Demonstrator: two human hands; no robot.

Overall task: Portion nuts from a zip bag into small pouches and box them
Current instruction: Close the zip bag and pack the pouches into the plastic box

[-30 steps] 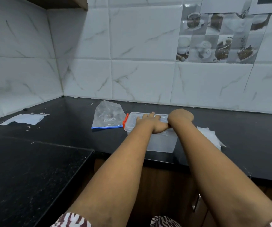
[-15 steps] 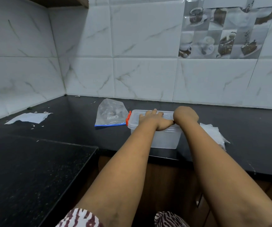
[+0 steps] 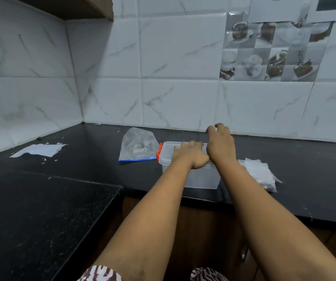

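A clear plastic box [image 3: 200,179] with its lid on and an orange clasp [image 3: 159,151] on its left end stands near the counter's front edge. My left hand [image 3: 189,155] presses flat on the lid. Just right of it, my right hand [image 3: 219,141] hovers above the box's right end with its fingers loosely curled, holding nothing. A clear zip bag [image 3: 137,146] with a blue strip lies flat to the left of the box. Small clear pouches [image 3: 261,172] lie in a heap to the right of the box.
The black stone counter [image 3: 94,151] runs into a tiled corner at the back left. A torn white paper [image 3: 39,150] with scraps around it lies far left. A lower black counter section [image 3: 41,209] juts toward me on the left.
My right hand has lifted off the lid's right end and its fingers have loosened. My left hand stays pressed on the lid.
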